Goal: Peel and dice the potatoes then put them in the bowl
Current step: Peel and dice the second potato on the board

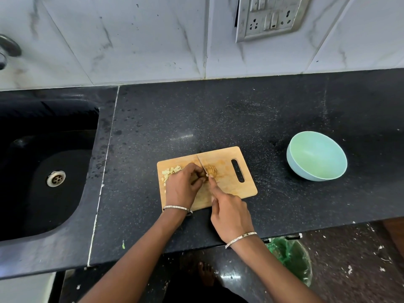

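A wooden cutting board [231, 189] lies on the black counter. On its middle sits a sliced piece of peeled potato [211, 170]. My left hand [183, 186] curls over the potato's left side and holds it down. My right hand [229, 213] grips a knife [201, 164], index finger stretched along the blade's back; the blade stands in the potato. A heap of small diced potato pieces [169, 172] lies on the board's left end, partly hidden by my left hand. The pale green bowl [317, 156] stands to the right of the board with nothing in it.
A black sink [43, 167] with a metal drain is set into the counter at the left. A tiled wall with a switch panel [270, 16] rises behind. Below the counter's front edge stands a bin with a green liner [293, 259].
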`<move>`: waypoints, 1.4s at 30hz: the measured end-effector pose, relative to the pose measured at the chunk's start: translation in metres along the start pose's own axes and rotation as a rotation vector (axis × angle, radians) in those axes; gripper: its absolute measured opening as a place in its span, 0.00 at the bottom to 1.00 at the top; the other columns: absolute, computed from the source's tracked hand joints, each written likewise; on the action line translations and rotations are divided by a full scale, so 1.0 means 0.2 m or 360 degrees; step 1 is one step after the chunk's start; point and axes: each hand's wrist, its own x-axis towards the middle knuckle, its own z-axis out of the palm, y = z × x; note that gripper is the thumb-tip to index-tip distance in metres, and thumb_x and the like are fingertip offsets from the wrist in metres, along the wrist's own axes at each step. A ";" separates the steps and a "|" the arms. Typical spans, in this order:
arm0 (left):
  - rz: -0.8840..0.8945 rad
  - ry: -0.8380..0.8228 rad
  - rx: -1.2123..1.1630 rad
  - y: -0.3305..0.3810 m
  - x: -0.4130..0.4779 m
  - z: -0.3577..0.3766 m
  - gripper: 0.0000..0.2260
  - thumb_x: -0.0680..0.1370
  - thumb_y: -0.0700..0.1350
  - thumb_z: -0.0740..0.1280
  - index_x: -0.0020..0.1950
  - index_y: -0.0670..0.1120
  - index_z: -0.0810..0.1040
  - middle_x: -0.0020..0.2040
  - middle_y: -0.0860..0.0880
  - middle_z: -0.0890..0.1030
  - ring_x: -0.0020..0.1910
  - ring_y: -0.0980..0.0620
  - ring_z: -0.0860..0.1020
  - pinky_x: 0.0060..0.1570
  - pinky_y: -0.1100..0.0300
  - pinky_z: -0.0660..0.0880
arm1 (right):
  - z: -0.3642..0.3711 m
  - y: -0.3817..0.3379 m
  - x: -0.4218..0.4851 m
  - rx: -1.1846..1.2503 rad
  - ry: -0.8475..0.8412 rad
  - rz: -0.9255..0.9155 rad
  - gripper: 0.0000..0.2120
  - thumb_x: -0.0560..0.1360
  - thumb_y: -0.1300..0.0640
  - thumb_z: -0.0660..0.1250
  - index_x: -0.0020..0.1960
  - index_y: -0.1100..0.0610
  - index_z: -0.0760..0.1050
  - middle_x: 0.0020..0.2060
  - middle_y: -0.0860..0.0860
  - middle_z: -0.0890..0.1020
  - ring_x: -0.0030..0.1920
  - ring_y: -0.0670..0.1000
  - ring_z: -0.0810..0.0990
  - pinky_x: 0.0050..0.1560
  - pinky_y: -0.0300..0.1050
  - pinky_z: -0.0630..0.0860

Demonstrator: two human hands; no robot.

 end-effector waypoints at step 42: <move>0.0053 -0.0059 -0.0009 -0.03 0.02 0.01 0.13 0.70 0.44 0.76 0.50 0.52 0.76 0.46 0.58 0.81 0.40 0.60 0.80 0.43 0.58 0.80 | 0.06 0.05 -0.13 -0.0257 -0.0039 0.0058 0.34 0.83 0.55 0.55 0.79 0.38 0.39 0.47 0.54 0.80 0.47 0.59 0.81 0.46 0.54 0.78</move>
